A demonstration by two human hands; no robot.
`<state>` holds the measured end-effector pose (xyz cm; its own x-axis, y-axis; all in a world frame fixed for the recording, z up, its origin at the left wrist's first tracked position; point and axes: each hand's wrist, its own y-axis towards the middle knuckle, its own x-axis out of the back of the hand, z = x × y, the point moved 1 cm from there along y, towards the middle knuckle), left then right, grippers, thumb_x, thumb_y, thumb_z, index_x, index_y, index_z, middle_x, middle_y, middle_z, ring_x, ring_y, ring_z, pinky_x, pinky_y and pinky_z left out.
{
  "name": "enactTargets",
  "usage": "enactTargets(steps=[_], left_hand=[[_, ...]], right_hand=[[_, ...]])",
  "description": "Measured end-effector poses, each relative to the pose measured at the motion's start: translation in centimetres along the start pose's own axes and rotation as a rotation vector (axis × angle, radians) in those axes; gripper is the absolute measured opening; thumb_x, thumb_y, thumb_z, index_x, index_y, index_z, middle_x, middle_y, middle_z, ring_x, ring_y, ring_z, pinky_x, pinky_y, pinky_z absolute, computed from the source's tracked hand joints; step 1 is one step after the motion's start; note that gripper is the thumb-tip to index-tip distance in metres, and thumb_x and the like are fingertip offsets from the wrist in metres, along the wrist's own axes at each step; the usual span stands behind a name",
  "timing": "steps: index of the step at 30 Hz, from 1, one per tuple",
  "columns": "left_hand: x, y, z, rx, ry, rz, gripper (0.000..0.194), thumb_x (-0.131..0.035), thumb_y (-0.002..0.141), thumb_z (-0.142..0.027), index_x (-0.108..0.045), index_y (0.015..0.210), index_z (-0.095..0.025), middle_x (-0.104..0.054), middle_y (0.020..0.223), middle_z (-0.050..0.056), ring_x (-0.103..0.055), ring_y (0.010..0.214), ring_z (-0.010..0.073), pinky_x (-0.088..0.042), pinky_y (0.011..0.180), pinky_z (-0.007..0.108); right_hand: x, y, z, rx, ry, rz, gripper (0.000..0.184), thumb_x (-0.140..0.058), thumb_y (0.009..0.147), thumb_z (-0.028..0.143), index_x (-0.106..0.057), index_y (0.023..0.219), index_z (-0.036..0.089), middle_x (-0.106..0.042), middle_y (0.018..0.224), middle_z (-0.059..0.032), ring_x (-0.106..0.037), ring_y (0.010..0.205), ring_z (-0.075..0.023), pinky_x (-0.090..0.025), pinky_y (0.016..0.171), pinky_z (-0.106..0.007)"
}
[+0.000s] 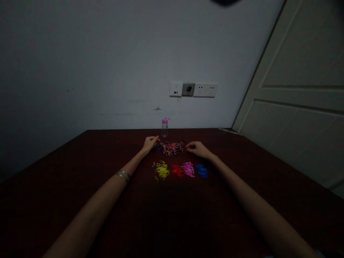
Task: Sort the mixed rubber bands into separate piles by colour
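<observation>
- Here you are at the dark reddish-brown table (pixel 163 218), with the mixed pile of small multicoloured bands (pixel 170 148) lying right between your two hands!
- Your left hand (pixel 149 144) is at the pile's left edge, fingers bent and pointing inward; how wide they're parted, and whether they have hold of a band, you can't tell from here.
- Over on the other flank, your right hand (pixel 198 148) sits just beside the pile's right edge, fingers loosely curled; again, no telling how far the fingertips are parted or whether a band is caught between them.
- Nearer to you than the pile, four single-colour groups run left to right: yellow bands (pixel 162 170), red bands (pixel 176 170), pink bands (pixel 188 169) and blue bands (pixel 202 171), with a few yellow strays at the left.
- Behind the pile, just beyond your left hand, stands a clear bottle with a pink cap (pixel 165 129), upright.
- It's dim out there: single bands blur together in the mixed pile, and the red group melts into one patch.
- Your forearms run out at the bottom of the view, and a dark shape (pixel 225 1) is cut off at the top edge, unidentifiable.
</observation>
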<state>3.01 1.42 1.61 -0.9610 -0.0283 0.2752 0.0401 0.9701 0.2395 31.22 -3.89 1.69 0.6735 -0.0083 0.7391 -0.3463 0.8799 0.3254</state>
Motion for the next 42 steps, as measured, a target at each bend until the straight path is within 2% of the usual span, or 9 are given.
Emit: enactTargets(steps=[3, 8, 13, 25, 35, 42], left_hand=[[0.0, 0.0, 0.2, 0.022, -0.010, 0.002, 0.033, -0.051, 0.074, -0.042, -0.062, 0.067, -0.011, -0.039, 0.038, -0.005, -0.030, 0.034, 0.0044, -0.021, 0.039, 0.019], [0.0, 0.2, 0.4, 0.015, -0.013, 0.027, 0.034, -0.050, 0.076, -0.041, -0.062, 0.066, -0.011, -0.039, 0.038, -0.005, -0.030, 0.035, 0.0044, -0.021, 0.039, 0.019], [0.0, 0.1, 0.5, -0.018, 0.013, 0.049, 0.037, -0.049, 0.075, -0.043, -0.063, 0.064, -0.010, -0.038, 0.037, -0.005, -0.031, 0.037, 0.0054, -0.022, 0.041, 0.019], [0.0, 0.1, 0.6, -0.051, 0.008, 0.060, 0.038, -0.046, 0.077, -0.040, -0.063, 0.063, -0.010, -0.037, 0.038, -0.005, -0.030, 0.037, 0.0056, -0.023, 0.042, 0.020], [0.0, 0.0, 0.4, -0.040, 0.000, 0.054, 0.038, -0.045, 0.077, -0.040, -0.062, 0.062, -0.010, -0.038, 0.037, -0.005, -0.032, 0.037, 0.0059, -0.023, 0.042, 0.020], [0.1, -0.3, 0.2, -0.020, -0.006, 0.047, 0.037, -0.046, 0.077, -0.041, -0.062, 0.065, -0.010, -0.039, 0.039, -0.004, -0.031, 0.037, 0.0054, -0.023, 0.041, 0.019]], right_hand=[[-0.8, 0.6, 0.6, 0.035, -0.032, -0.013, 0.022, -0.059, 0.069, 0.024, -0.067, 0.089, 0.017, -0.065, 0.083, -0.0035, -0.058, 0.075, -0.0152, -0.044, 0.070, -0.027], [-1.9, 1.3, 1.2, 0.030, -0.100, 0.005, 0.038, -0.060, 0.068, 0.020, -0.059, 0.106, 0.018, -0.063, 0.089, -0.0040, -0.057, 0.077, -0.0141, -0.043, 0.069, -0.026], [-2.1, 1.5, 1.2, 0.034, -0.143, -0.005, 0.039, -0.056, 0.071, 0.019, -0.055, 0.110, 0.018, -0.061, 0.091, -0.0048, -0.056, 0.081, -0.0150, -0.043, 0.072, -0.027], [-1.9, 1.2, 0.8, 0.047, -0.075, -0.025, 0.035, -0.053, 0.071, 0.012, -0.056, 0.106, 0.018, -0.062, 0.079, -0.0014, -0.056, 0.072, -0.0122, -0.042, 0.071, -0.025], [-0.3, 0.6, 1.6, 0.041, 0.038, -0.076, 0.035, -0.053, 0.071, 0.015, -0.056, 0.105, 0.013, -0.063, 0.076, -0.0025, -0.056, 0.069, -0.0122, -0.043, 0.066, -0.024], [0.4, 0.2, 2.3, -0.018, 0.180, -0.006, 0.034, -0.057, 0.067, 0.019, -0.058, 0.100, 0.011, -0.063, 0.073, -0.0029, -0.056, 0.065, -0.0117, -0.044, 0.062, -0.023]])
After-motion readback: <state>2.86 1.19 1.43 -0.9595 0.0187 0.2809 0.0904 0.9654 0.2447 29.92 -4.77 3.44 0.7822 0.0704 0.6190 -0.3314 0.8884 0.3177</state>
